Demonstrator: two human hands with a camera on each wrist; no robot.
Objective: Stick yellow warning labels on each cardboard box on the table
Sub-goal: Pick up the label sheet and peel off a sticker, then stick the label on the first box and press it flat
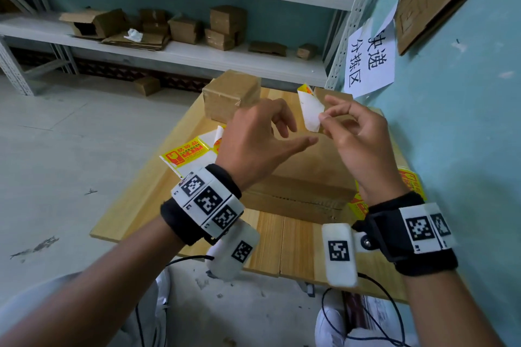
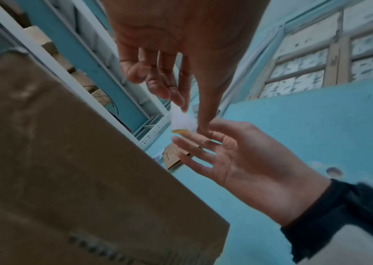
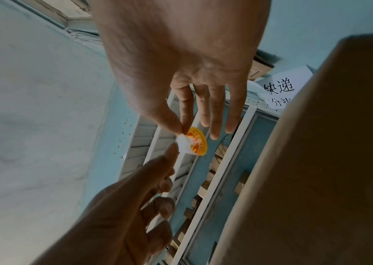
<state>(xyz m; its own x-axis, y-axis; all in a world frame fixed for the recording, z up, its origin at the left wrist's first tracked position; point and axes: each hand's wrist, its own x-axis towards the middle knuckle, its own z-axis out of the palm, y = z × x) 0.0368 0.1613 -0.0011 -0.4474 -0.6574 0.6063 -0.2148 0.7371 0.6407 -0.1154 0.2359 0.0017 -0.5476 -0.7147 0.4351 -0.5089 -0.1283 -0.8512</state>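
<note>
Over the wooden table [image 1: 296, 242] and large cardboard box [image 1: 304, 169], the right hand [image 1: 358, 138] pinched a yellow warning label [image 1: 310, 110] aloft, probably mid-peel; the left hand [image 1: 253, 138] reached in, fingers loose, gripping nothing.

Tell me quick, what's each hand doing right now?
Left hand: open, fingers spread, holding nothing, forefinger reaching toward the label.
Right hand: pinching the label between thumb and forefinger, above the box.
</note>
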